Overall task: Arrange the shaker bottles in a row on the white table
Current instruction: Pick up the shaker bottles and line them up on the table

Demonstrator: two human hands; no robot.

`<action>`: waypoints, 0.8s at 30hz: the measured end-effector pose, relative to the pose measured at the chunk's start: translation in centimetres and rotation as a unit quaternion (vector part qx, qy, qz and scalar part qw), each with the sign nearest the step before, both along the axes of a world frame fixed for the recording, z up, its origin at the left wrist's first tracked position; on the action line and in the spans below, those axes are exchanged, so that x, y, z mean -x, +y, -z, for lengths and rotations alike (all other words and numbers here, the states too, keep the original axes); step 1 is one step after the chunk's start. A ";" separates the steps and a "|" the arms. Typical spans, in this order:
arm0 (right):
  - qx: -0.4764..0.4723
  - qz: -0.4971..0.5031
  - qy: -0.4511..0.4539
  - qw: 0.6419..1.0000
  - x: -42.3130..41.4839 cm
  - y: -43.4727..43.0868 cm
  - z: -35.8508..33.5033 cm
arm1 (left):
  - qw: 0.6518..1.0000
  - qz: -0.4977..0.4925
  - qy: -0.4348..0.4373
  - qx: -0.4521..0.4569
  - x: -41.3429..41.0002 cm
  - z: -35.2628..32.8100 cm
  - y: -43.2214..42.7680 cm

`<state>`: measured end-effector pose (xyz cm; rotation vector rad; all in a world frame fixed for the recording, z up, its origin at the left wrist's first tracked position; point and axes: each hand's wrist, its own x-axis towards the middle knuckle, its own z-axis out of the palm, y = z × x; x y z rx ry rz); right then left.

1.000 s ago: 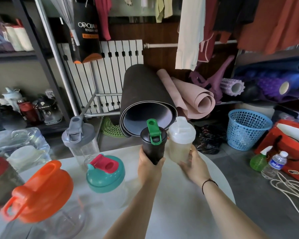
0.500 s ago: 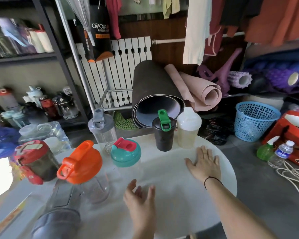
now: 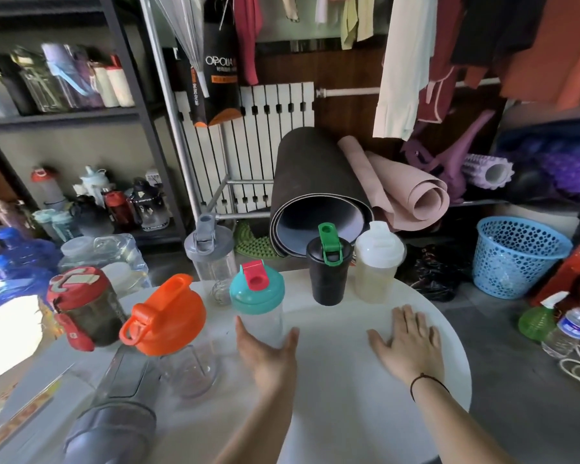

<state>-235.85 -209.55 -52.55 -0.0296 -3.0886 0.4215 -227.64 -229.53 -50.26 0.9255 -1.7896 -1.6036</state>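
Several shaker bottles stand on the round white table [image 3: 349, 406]. At the far edge a black bottle with a green flip cap [image 3: 329, 279] and a cream bottle [image 3: 378, 262] stand side by side. Left of them are a clear teal-lidded bottle with a red cap [image 3: 258, 298], a grey-lidded clear one [image 3: 211, 259], an orange-lidded one [image 3: 168, 318] and a dark red-lidded one [image 3: 81, 304]. A grey bottle [image 3: 114, 416] lies at the near left. My left hand [image 3: 268, 356] is open, thumb and fingers spread around the teal-lidded bottle's base. My right hand [image 3: 409, 343] lies flat on the table.
Rolled mats [image 3: 318, 195] lean just behind the table. A blue basket [image 3: 516, 259], a green spray bottle [image 3: 538, 321] and a water bottle [image 3: 570, 329] are on the floor at the right. A shelf of bottles [image 3: 91, 202] and a water jug [image 3: 104, 259] stand at the left.
Both hands let go of the black and cream bottles, which now stand at the far edge. My left hand moved left to the teal-lidded bottle; my right hand lay flat on the table.
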 end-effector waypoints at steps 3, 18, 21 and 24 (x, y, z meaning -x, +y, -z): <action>-0.001 -0.001 -0.001 1.000 0.1 -0.1 -0.1 | 1.000 -0.009 0.000 0.015 1.9 0.0 -0.6; 0.009 0.004 0.013 1.000 0.6 0.0 0.3 | 0.997 0.040 0.056 0.043 7.2 -1.1 -2.8; 0.010 0.003 0.013 1.000 0.6 0.0 0.2 | 0.996 0.033 0.038 0.070 6.9 -1.5 -2.7; 0.009 0.003 0.015 1.000 0.4 -0.1 0.1 | 0.997 0.055 0.044 0.030 6.6 -1.9 -2.3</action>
